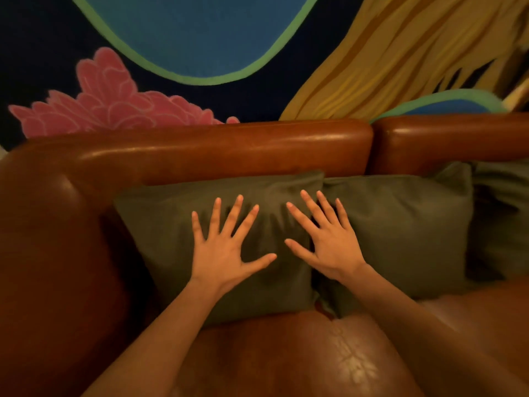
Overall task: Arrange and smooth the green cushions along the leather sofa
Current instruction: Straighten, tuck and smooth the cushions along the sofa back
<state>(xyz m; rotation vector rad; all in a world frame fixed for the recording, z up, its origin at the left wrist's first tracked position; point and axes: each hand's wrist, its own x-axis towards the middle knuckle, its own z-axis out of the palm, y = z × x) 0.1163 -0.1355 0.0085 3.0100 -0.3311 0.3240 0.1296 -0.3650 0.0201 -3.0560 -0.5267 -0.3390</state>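
Three dark green cushions lean against the back of a brown leather sofa (223, 150). The left cushion (160, 224) stands by the sofa's left arm. My left hand (226, 247) lies flat on its middle with the fingers spread. My right hand (329, 239) lies flat too, fingers spread, across the seam where the left cushion meets the middle cushion (406, 224). A third green cushion (503, 213) shows partly at the right edge. Neither hand grips anything.
The sofa's left arm (51, 253) rises at the left and the leather seat (286, 353) spreads below the cushions. Behind the sofa back is a painted wall (200, 32) with a pink flower, blue shapes and yellow stripes.
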